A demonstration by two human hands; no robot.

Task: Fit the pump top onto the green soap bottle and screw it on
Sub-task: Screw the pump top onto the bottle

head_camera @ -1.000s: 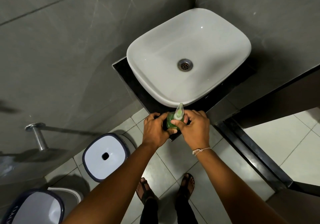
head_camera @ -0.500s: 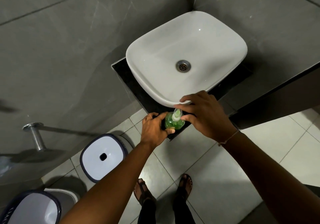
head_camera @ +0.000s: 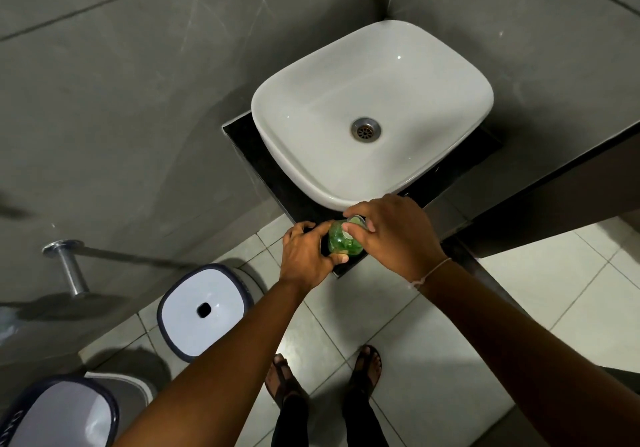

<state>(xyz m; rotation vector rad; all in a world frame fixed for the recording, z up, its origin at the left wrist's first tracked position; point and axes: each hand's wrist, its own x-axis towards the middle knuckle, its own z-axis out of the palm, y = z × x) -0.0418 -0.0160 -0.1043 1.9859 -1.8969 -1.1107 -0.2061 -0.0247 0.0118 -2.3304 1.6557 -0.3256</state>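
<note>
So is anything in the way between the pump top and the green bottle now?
Nothing visible. The right hand has its fingers closed on the pump top, which sits directly on the green soap bottle; the left hand grips the bottle's side.

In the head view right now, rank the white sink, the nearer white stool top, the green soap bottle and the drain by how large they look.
1. white sink
2. stool top, though it sits lower, farther from the camera
3. green soap bottle, partly covered by both hands
4. drain
</note>
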